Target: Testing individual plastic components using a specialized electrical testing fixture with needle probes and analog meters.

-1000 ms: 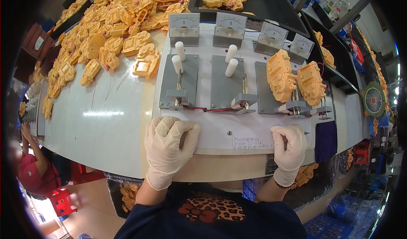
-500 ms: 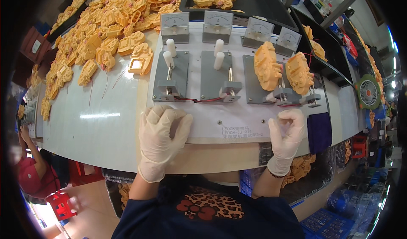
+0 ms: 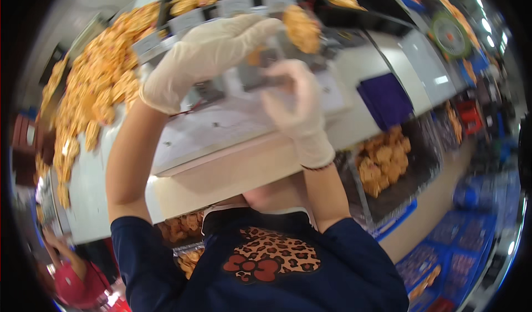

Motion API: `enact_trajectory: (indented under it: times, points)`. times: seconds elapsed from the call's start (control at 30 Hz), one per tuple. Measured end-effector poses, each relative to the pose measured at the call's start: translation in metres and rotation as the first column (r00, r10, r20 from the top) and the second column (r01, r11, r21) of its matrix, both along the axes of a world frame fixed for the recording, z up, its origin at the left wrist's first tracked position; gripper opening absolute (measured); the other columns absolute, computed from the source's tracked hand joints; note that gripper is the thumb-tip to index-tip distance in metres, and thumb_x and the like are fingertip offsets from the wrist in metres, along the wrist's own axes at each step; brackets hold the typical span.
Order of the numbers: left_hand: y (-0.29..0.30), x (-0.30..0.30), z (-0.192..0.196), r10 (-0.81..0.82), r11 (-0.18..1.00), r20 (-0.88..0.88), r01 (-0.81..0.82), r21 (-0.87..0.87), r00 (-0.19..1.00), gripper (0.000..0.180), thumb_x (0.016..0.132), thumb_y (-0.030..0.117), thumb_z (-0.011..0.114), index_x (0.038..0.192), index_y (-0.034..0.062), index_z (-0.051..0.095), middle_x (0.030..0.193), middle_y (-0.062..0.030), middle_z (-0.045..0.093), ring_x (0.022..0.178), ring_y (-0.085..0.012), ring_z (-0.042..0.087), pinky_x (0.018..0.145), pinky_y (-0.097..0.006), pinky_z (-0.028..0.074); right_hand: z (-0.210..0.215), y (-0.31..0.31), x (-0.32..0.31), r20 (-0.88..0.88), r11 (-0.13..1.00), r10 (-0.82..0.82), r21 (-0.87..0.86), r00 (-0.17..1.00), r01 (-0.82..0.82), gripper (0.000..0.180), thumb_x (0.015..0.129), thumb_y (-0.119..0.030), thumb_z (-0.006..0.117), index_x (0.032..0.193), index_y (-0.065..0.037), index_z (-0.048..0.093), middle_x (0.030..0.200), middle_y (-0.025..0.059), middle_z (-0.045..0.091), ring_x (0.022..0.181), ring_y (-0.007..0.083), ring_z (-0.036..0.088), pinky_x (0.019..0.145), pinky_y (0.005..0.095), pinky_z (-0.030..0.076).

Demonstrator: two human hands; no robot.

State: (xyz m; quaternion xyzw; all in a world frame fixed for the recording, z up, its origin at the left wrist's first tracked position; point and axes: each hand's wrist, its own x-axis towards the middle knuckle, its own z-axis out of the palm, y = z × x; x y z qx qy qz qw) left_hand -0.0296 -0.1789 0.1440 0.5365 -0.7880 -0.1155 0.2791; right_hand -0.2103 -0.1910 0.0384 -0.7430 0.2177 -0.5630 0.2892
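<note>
Both gloved hands are raised off the table, close to the camera and blurred. My left hand [image 3: 205, 54] hangs above the grey test fixtures [image 3: 260, 71], its fingers stretched toward the right with nothing in them. Just below and to the right is my right hand [image 3: 293, 104], its fingers pointing up; blur hides whether they grip anything. An orange moulded part [image 3: 302, 27] stands on a fixture behind the hands. The white worktable [image 3: 221, 132] lies below both hands.
A large heap of orange parts [image 3: 102, 93] covers the table's left side. A blue mat [image 3: 385, 99] lies at the right. A bin of orange parts [image 3: 382, 160] sits under the table. Blue crates [image 3: 443, 245] stand on the floor at right. A person in red [image 3: 77, 284] is at lower left.
Both hands have lifted from the table's front edge up toward the camera. The view has tilted and swung, and is now blurred.
</note>
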Motion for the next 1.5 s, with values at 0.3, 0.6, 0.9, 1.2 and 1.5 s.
enact_trajectory:
  times: [0.3,0.6,0.9,1.2,1.5]
  points:
    - [-0.052,0.013,-0.024,0.116,0.921,-0.152,-0.049,0.386,0.982,0.038,0.102,0.025,0.051,0.133,0.0042,0.06,0.134,-0.0076,0.058,0.115,-0.0167,0.058,0.092,-0.025,0.045,-0.01,-0.004,0.002,0.214,0.989,-0.102,-0.084,0.972,0.122,0.022,0.071,-0.01,0.07,0.091,-0.005,0.062,0.085,0.0139,0.065,0.081,0.0348,0.064,0.07,0.0411,0.051]
    - [-0.033,0.018,0.028,0.069,0.997,-0.264,-0.076,-0.018,0.962,0.04,0.101,0.028,0.052,0.128,-0.0008,0.059,0.12,-0.0061,0.063,0.114,-0.015,0.058,0.103,-0.031,0.042,-0.008,0.002,-0.001,0.205,0.999,-0.027,-0.041,0.978,0.036,0.026,0.067,-0.014,0.071,0.09,-0.005,0.063,0.082,0.0142,0.065,0.084,0.0363,0.065,0.088,0.0426,0.051]
    - [0.087,-0.297,0.019,-0.527,0.447,-0.387,0.633,0.632,0.757,0.021,0.095,0.014,0.059,0.109,0.0022,0.069,0.106,-0.0106,0.068,0.101,-0.0228,0.066,0.085,-0.036,0.052,0.024,0.031,-0.032,0.343,0.959,0.148,0.18,0.927,-0.22,0.044,0.067,-0.019,0.074,0.108,-0.006,0.064,0.098,0.0165,0.062,0.096,0.0357,0.062,0.085,0.044,0.049]
    - [0.137,-0.392,-0.056,-0.841,0.235,-0.325,0.835,0.498,0.431,0.03,0.093,0.033,0.054,0.096,0.0046,0.065,0.095,-0.0189,0.068,0.095,-0.0375,0.067,0.083,-0.044,0.052,-0.012,-0.009,0.005,0.109,0.996,0.0,0.086,0.994,-0.009,0.044,0.068,-0.021,0.072,0.109,-0.007,0.063,0.095,0.0164,0.061,0.095,0.0365,0.061,0.084,0.0441,0.05]
    - [0.139,-0.391,-0.062,-0.781,0.312,-0.36,0.817,0.484,0.511,0.032,0.093,0.034,0.054,0.1,0.0066,0.069,0.103,-0.0171,0.069,0.099,-0.0364,0.067,0.086,-0.044,0.052,-0.025,-0.012,0.026,0.304,0.997,0.043,-0.066,0.952,-0.024,0.038,0.074,-0.019,0.071,0.11,-0.008,0.063,0.108,0.0125,0.062,0.094,0.0278,0.063,0.083,0.036,0.053]
